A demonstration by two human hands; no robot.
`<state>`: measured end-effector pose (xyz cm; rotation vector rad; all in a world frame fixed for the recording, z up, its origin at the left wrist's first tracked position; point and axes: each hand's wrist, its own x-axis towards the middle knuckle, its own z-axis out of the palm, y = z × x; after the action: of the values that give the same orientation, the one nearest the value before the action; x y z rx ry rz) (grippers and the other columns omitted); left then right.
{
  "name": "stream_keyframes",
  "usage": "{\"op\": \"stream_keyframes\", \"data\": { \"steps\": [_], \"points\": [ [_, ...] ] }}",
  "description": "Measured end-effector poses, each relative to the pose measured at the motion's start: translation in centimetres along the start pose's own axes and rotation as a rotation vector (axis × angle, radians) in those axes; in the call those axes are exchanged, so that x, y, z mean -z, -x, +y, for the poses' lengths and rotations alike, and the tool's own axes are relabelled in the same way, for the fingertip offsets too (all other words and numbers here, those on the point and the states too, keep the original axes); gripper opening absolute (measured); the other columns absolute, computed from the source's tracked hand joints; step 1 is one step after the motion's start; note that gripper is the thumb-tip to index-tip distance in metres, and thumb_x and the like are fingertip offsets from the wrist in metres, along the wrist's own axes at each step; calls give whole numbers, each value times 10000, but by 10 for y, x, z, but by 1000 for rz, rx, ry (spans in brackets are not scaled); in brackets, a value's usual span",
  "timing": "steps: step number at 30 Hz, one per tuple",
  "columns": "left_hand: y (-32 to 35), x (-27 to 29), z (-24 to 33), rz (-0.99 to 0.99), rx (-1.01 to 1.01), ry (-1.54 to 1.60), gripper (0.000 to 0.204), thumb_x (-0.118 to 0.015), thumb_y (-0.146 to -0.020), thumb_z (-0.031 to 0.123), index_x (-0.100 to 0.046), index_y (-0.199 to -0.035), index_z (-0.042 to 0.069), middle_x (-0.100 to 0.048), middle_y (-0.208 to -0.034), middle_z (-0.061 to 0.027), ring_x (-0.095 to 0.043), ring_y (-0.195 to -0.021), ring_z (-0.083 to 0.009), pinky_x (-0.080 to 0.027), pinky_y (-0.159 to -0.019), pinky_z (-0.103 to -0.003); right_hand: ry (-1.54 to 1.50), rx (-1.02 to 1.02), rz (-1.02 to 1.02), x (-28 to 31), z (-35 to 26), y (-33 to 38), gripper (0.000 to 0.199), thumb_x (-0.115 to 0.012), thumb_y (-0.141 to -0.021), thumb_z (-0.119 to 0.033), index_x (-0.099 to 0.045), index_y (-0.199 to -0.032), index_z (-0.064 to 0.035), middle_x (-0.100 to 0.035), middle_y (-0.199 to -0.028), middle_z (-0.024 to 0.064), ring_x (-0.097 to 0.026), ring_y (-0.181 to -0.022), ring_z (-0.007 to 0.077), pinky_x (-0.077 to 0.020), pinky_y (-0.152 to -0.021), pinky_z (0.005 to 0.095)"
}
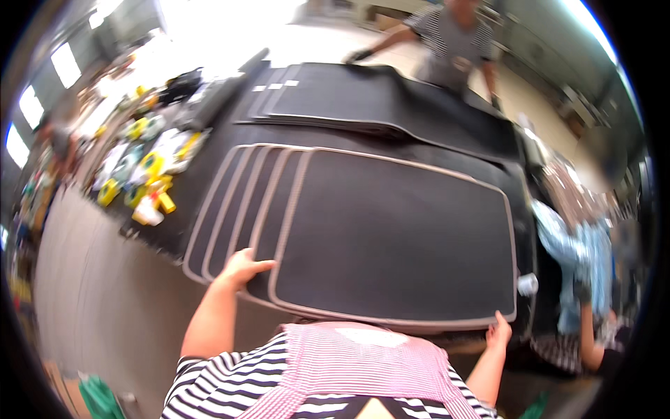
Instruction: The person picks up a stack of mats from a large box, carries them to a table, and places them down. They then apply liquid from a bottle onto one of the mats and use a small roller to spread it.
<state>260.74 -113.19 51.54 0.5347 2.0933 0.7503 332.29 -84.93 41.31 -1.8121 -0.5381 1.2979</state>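
Resting flat and unclenched on the stacked mats [391, 237]: left hand [241, 269] at near-left edge, right hand [498, 331] touching near-right corner.

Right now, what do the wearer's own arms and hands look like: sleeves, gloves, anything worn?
Both forearms are bare from short black-and-white striped sleeves down. The left hand and the right hand wear no gloves; no rings, watch or bands can be made out at this blur. A pink-and-white fine-striped apron bib covers the chest between the arms.
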Motion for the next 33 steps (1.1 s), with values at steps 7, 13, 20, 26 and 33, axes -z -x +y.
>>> {"op": "stream_keyframes", "data": {
  "steps": [7,13,20,26,33],
  "points": [
    [30,-21,-61,-137,-46,750,590,-670,-870,68,-461,-1418,3,-581,-1337,-122,-548,-1250,-242,-393,-1092,-387,-116,173,42,-78,-4,42,377,-769,-865,-237,-667,-1099,40,-702,-996,108,-665,-793,217,-535,-688,382],
    [43,-63,-26,339,-147,229,645,-793,-734,10,-512,-1311,-59,-618,-1215,-152,-601,-1094,-260,-480,-975,-352,355,769,296,-99,-86,88,549,-643,-972,-359,-649,-689,112,-580,-555,51,-470,-559,143,-412,-536,410],
    [31,-70,-29,270,-184,277,390,-800,-746,27,-629,-1090,-39,-714,-1004,-119,-682,-915,-208,-539,-854,-333,24,567,282,-71,-7,-22,438,-666,-966,-279,-649,-1115,133,-700,-1046,151,-646,-879,206,-527,-790,377],
    [32,-69,-34,363,-146,132,480,-870,-713,138,-608,-1077,-34,-715,-1012,-161,-696,-934,-251,-538,-848,-356,33,420,174,-77,-3,-19,433,-661,-968,-261,-637,-1120,145,-693,-1056,154,-644,-875,217,-527,-796,378],
    [45,-62,-39,512,-87,-84,586,-870,-728,230,-575,-1188,21,-650,-1020,-144,-646,-934,-277,-516,-852,-390,222,214,95,-63,-10,-12,242,-683,-927,-287,-603,-1058,-99,-651,-925,28,-608,-765,158,-455,-585,350]
  ]
}}
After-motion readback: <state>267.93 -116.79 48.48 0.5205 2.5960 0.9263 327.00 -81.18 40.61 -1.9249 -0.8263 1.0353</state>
